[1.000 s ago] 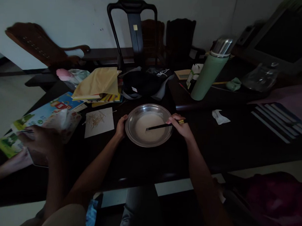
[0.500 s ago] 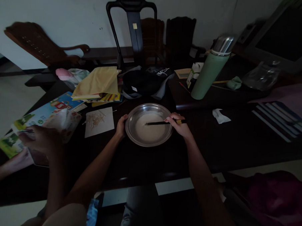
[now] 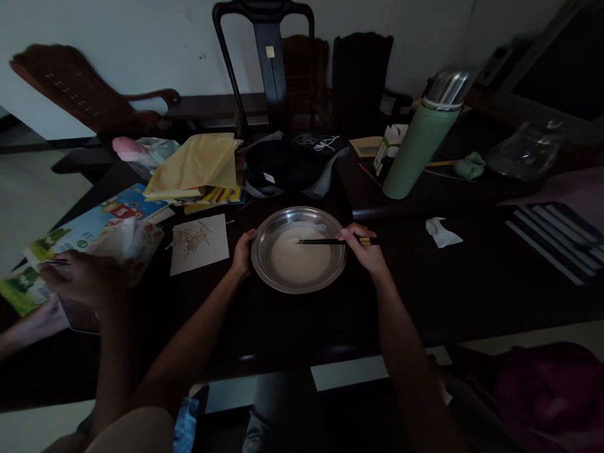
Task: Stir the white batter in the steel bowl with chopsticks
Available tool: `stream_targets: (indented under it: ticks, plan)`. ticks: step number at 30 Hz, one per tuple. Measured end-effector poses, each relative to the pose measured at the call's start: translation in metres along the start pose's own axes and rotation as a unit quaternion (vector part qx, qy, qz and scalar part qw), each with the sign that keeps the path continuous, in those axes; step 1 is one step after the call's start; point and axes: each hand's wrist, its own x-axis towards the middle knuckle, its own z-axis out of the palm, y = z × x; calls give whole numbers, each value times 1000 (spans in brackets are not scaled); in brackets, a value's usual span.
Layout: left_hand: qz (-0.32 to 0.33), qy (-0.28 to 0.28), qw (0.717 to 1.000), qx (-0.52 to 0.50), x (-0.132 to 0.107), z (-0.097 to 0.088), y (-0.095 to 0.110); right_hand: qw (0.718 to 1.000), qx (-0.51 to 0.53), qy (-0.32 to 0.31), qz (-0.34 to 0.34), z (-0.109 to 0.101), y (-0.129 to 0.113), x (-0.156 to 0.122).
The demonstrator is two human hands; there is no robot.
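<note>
A round metal bowl (image 3: pixel 264 273) stands on the dark table, holding a pale, creamy liquid (image 3: pixel 300 261). My left hand (image 3: pixel 242 252) grips the bowl's left rim, its thumb at the edge and the other fingers hidden beneath or behind. Black chopsticks (image 3: pixel 321 241) with gold-coloured bands are in my right hand (image 3: pixel 364 248), closed round them at the bowl's right rim. Their tips reach into the liquid near the middle of the bowl. Left of the bowl lies a white paper sheet (image 3: pixel 215 253) with a heap of small pale sticks (image 3: pixel 192 240).
Another person's hands (image 3: pixel 87 280) hold a phone-like object at the left, near a colourful box (image 3: pixel 64 243). Behind the bowl lie a black bag (image 3: pixel 285 162) and yellow envelopes (image 3: pixel 197 162). A green thermos (image 3: pixel 421 151), crumpled tissue (image 3: pixel 442 234) and books (image 3: pixel 556 241) are to the right.
My right hand has shifted slightly to the right and up with the chopsticks, whose tips moved the same way in the liquid. My left hand and the bowl stay almost in place.
</note>
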Motion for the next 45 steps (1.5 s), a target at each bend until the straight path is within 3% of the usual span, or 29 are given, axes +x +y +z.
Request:
stream_targets:
  ticks: [2, 4, 8, 10, 15, 17, 21, 23, 29, 36, 42, 45]
  plan:
    - [3, -1, 1000, 1, 1, -1, -1, 998, 18, 58, 23, -8, 3, -1]
    - [3, 0, 1000, 0, 1, -1, -1, 996, 42, 72, 38, -13, 3, -3]
    - [0, 3, 1000, -4, 1, 0, 0, 999, 36, -29, 7, -1, -2, -2]
    - [0, 4, 1000, -6, 1, 0, 1, 999, 9, -48, -11, 4, -2, 0]
    - [-3, 13, 1000, -6, -1, 2, 2, 998, -1, 60, 11, -13, 8, 0]
    - [-3, 12, 1000, -7, -1, 2, 2, 997, 20, 70, 24, -17, 9, -2]
    - [-1, 12, 1000, -4, -2, 3, 2, 999, 27, -38, -3, -4, 3, -2]
    - [-3, 7, 1000, -2, -2, 3, 2, 998, 8, -58, -26, 3, 0, 0]
    - [2, 19, 1000, -4, -1, 3, 1, 998, 23, 61, 7, -15, 5, -1]
    - [8, 12, 1000, -2, -1, 3, 0, 998, 3, -58, -25, 3, -2, 0]
    - [6, 18, 1000, -4, -2, 4, 1, 995, 40, 89, 22, -14, 6, -1]
    - [-2, 20, 1000, -9, -4, 6, 3, 996, 68, 41, 27, -12, 2, -4]
